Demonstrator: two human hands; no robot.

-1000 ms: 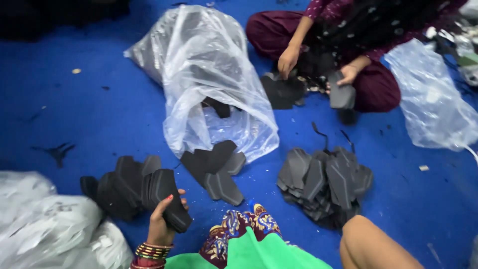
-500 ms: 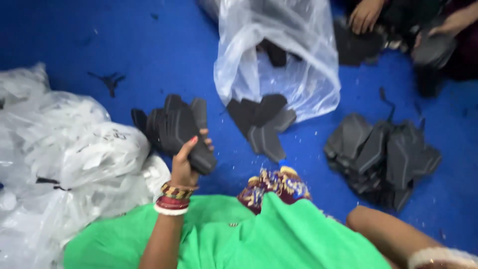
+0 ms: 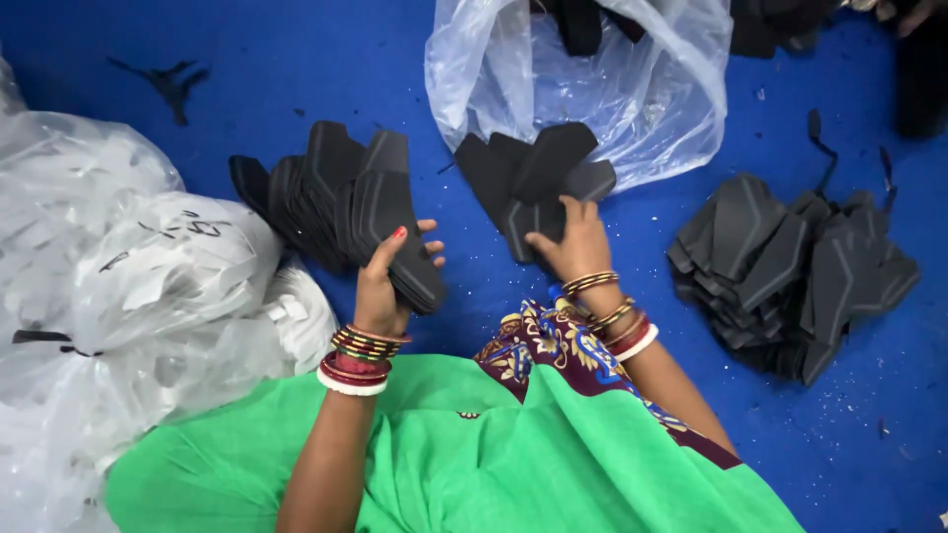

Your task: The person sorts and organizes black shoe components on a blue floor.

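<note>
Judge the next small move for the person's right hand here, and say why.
Probably lift the black flat piece that the right hand touches, beside the clear bag, and carry it to the stack in the left hand. The fingers rest on it, and the left grip holds like pieces together.

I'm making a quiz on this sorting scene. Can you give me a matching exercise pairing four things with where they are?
1. left hand
2. right hand
3. clear bag
4. white bags

A. far left of the floor
B. on flat black pieces spilling from the bag
C. gripping a fanned stack of black pieces
D. top middle, mouth open

Pairs: 1-C, 2-B, 3-D, 4-A
</note>
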